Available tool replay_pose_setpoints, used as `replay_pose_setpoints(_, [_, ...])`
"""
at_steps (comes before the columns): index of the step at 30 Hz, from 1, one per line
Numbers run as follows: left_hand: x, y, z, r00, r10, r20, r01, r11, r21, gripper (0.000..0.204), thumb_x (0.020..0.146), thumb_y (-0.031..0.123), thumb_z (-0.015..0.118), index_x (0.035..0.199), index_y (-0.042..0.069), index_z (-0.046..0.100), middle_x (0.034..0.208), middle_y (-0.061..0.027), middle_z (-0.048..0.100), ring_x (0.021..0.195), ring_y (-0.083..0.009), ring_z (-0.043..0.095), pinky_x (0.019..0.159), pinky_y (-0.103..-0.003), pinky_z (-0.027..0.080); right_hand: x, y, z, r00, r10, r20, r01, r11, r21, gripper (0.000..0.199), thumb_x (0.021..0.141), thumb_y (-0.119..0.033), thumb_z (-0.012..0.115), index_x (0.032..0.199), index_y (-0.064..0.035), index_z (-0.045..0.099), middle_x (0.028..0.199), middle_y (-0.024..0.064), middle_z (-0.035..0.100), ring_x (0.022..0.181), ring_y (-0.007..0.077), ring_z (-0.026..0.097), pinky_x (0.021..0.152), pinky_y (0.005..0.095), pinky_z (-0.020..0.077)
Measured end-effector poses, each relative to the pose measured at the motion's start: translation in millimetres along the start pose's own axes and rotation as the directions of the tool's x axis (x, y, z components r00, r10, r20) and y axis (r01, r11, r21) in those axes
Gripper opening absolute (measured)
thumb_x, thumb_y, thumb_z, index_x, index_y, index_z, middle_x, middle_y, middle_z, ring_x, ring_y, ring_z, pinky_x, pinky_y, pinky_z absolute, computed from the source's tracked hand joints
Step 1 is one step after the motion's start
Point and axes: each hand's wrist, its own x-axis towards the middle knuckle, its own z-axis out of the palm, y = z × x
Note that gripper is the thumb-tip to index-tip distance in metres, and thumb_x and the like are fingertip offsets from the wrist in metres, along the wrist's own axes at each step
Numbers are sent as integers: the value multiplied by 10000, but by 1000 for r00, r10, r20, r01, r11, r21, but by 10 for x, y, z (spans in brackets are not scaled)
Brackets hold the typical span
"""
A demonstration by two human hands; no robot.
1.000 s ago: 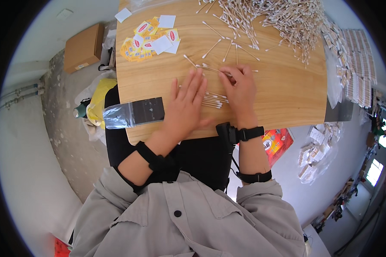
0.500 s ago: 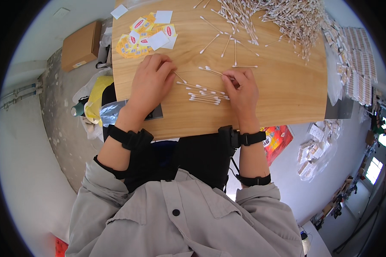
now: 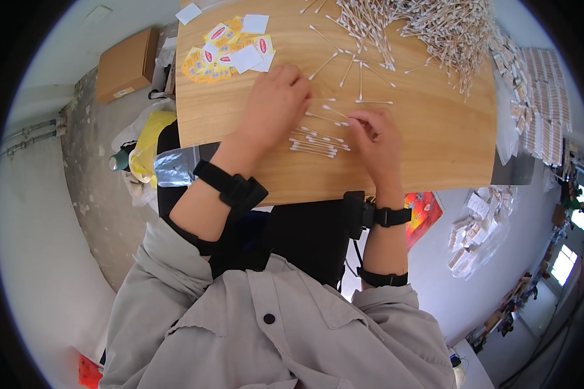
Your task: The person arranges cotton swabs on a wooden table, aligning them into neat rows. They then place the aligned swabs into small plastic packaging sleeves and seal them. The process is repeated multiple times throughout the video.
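My left hand is over the wooden table with its fingers closed. A cotton swab sticks out from its fingertips toward the right, and the grip itself is partly hidden. Across from it, my right hand pinches the end of another cotton swab between thumb and fingers. Between and below the hands lies a row of cotton swabs, roughly parallel, with white tips at both ends. A few more lie slightly askew just above that row, close to my right thumb.
A big heap of cotton swabs covers the far right, with loose ones scattered toward the middle. Yellow and white cards lie at the far left. A clear plastic bag hangs at the left edge. A cardboard box stands beyond.
My left hand has moved right with its cotton swab, closer to the row and to my right hand. My right hand has shifted slightly right and down, still pinching its swab.
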Motion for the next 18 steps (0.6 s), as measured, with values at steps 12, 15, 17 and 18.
replay_pose_setpoints(12, [-408,251,-184,998,-61,-8,59,986,-155,329,778,84,725,1099,74,656,1211,-115,589,1129,-333,541,948,-421,446,169,17,225,998,-5,64,5,1000,7,119,836,-114,727,951,-83,727,881,51,610,730,174,617,656,299,505])
replay_pose_setpoints(15, [-390,269,-120,994,-107,-19,104,988,-113,307,773,87,730,1073,74,662,1161,-115,593,1086,-331,548,921,-420,453,113,47,198,1000,4,15,-5,997,78,133,819,-124,743,944,-82,724,891,53,608,732,177,623,663,295,511])
replay_pose_setpoints(17, [-348,228,-71,991,-133,-28,130,986,-106,268,774,90,731,1034,72,669,1108,-109,594,1043,-324,551,896,-416,455,77,43,151,999,-32,32,31,999,36,134,813,-128,748,936,-83,722,886,56,605,723,177,624,665,293,514])
replay_pose_setpoints(18, [-317,195,-40,990,-138,-33,134,985,-110,242,774,91,730,1009,71,672,1077,-105,592,1018,-318,551,881,-414,455,60,39,131,998,-48,40,47,999,14,134,810,-129,751,933,-83,721,884,58,603,718,176,625,666,292,516])
